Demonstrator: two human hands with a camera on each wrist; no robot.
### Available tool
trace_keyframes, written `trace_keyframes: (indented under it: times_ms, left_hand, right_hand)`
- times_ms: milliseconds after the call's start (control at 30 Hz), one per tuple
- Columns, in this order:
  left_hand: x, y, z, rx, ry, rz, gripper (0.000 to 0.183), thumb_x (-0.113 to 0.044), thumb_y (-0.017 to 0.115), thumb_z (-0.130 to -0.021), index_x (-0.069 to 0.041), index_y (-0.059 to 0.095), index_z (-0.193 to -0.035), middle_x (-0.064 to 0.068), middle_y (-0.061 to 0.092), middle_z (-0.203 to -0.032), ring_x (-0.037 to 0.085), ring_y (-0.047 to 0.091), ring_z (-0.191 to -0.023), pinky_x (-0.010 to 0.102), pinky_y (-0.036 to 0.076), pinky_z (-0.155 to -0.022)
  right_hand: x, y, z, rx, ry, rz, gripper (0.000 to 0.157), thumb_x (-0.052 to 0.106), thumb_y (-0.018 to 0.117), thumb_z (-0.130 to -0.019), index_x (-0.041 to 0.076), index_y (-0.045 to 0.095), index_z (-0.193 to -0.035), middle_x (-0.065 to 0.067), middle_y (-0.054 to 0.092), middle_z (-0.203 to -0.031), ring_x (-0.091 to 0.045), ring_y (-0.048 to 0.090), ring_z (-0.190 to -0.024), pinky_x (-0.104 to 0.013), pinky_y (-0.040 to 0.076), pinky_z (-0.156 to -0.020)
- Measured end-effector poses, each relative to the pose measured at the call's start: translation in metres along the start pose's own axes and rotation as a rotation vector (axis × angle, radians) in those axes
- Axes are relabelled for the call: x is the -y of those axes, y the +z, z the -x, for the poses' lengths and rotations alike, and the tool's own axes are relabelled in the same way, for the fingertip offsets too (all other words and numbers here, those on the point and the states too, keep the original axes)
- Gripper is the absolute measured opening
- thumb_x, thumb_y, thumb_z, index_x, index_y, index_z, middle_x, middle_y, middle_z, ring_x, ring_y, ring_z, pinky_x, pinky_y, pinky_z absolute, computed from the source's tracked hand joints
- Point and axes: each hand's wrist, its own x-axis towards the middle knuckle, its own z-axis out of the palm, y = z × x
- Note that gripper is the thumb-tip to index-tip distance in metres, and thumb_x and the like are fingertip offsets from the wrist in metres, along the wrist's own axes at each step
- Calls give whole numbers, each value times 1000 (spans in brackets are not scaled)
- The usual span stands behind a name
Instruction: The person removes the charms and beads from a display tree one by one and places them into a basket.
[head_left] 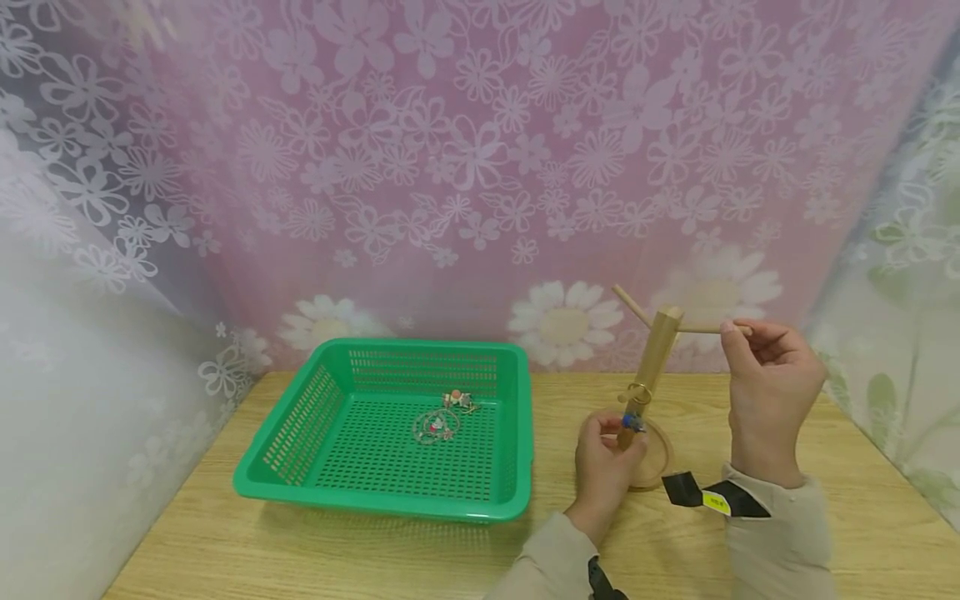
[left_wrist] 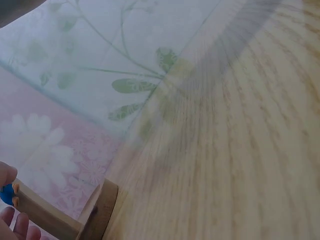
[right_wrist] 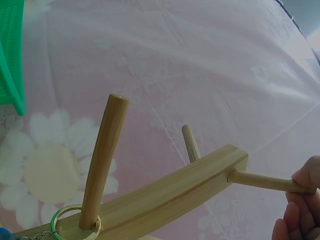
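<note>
A wooden peg stand (head_left: pixel 658 354) with a round base (left_wrist: pixel 106 205) stands on the table at the right. My right hand (head_left: pixel 776 375) pinches the end of its upper right peg (right_wrist: pixel 265 181). A metal key ring (right_wrist: pixel 56 218) hangs around a lower peg (right_wrist: pixel 104 160), with a short chain on it. Below that ring dangles the keychain's blue charm (head_left: pixel 632 422), which my left hand (head_left: pixel 602 467) holds between thumb and fingers beside the post. Orange bits show on the blue charm (left_wrist: pixel 7 194) in the left wrist view, where the fingers hide part of it.
Left of the stand sits a green plastic basket (head_left: pixel 382 506) with perforated walls. Inside lie a bracelet-like loop with charms (head_left: pixel 437 427) and a small trinket (head_left: pixel 457 399). A flowered curtain (head_left: pixel 480 167) rises behind the wooden table (head_left: pixel 420 558).
</note>
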Motion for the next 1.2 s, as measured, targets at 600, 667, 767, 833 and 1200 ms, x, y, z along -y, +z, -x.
trace_keyframes:
  times_ms: [600, 667, 767, 833, 1200]
  left_hand:
    - [0, 5, -4, -40, -36, 13, 28, -15, 78, -75, -21, 62, -97, -7, 60, -90, 17, 56, -81, 20, 44, -69]
    - [0, 5, -4, -37, -23, 13, 27, -13, 77, -75, -21, 63, -97, -7, 61, -90, 17, 56, -80, 19, 44, -69]
    - [1, 5, -4, -36, -4, 15, 26, -14, 78, -75, -20, 64, -96, -5, 61, -90, 18, 57, -80, 19, 44, -68]
    - [1, 6, -4, -37, 5, 20, 25, -15, 78, -75, -18, 64, -95, -3, 62, -89, 19, 58, -79, 19, 44, -67]
    - [1, 8, -7, -40, -12, 53, 27, -7, 75, -74, -17, 62, -95, -5, 61, -84, 4, 54, -70, 18, 46, -65]
  right_hand:
    - [1, -3, -1, 21, 8, 24, 8, -4, 73, -76, 0, 67, -73, 0, 62, -65, -8, 51, -57, -12, 41, -50]
    - [1, -3, -1, 21, 10, 22, 8, -4, 74, -76, 0, 67, -73, 0, 62, -65, -8, 51, -57, -12, 41, -50]
    - [1, -3, -1, 17, 13, 18, 10, -5, 73, -75, 1, 66, -72, 0, 62, -64, -8, 51, -57, -12, 40, -49]
    - [1, -3, -1, 13, 15, 18, 10, -5, 73, -75, 2, 66, -72, 0, 63, -64, -8, 51, -57, -12, 40, -49]
    - [0, -3, -1, 17, 6, 1, 9, -6, 72, -76, 0, 66, -73, -1, 63, -66, -8, 52, -57, -12, 41, -51]
